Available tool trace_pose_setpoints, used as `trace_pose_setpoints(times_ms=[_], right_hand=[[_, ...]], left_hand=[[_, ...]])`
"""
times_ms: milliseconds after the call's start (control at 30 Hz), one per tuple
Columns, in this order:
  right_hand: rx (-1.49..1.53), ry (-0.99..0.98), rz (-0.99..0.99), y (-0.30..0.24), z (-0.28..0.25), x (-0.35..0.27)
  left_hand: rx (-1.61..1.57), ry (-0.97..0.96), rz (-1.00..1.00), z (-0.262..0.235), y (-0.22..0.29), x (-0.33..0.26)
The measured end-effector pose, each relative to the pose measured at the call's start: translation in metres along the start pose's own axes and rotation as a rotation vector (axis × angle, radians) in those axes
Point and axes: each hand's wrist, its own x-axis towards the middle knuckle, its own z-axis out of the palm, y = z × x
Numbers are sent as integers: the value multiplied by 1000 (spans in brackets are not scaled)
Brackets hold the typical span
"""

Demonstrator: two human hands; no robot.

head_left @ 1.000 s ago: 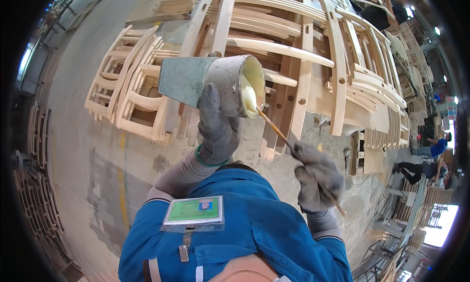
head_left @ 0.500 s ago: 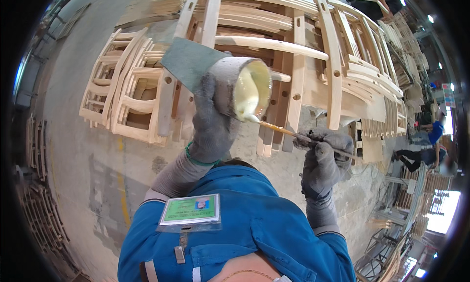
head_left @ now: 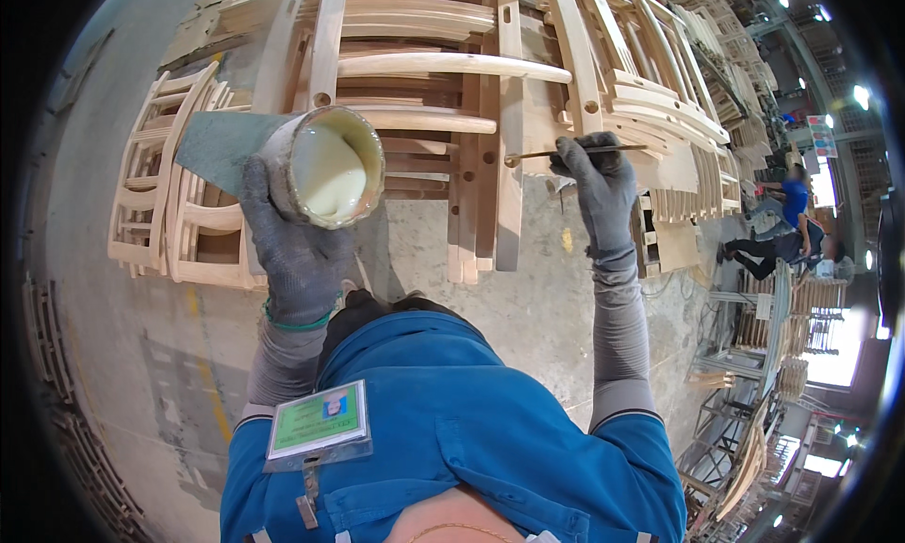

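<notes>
Visibly crusted grey cup [head_left: 279,158], pale creamy liquid [head_left: 326,175] inside, thin stick [head_left: 537,155].

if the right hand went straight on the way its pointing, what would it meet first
Probably the pale wooden upright just beyond the right hand, though depth is hard to judge.

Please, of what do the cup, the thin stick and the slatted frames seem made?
Cup: perhaps plastic or metal; dull whitish wall, crusted rim.
Thin stick: likely wood; dull brown shaft.
Slatted frames: wood, apparently unvarnished, given pale tan, matt slats.
</notes>
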Motion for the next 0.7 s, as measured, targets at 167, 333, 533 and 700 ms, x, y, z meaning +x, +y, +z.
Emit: trace_pose_setpoints(times_ms=[167,333,533,700], right_hand=[[-470,-33,-221,9,-1,-1],[-484,-31,-303,8,8,3],[-501,-18,-172,4,12,0],[-360,62,-130,0,20,0]], left_hand=[[-296,75,-155,-12,15,3],[81,-76,62,-20,14,6],[218,-52,110,-28,12,7],[230,-82,172,-33,14,9]])
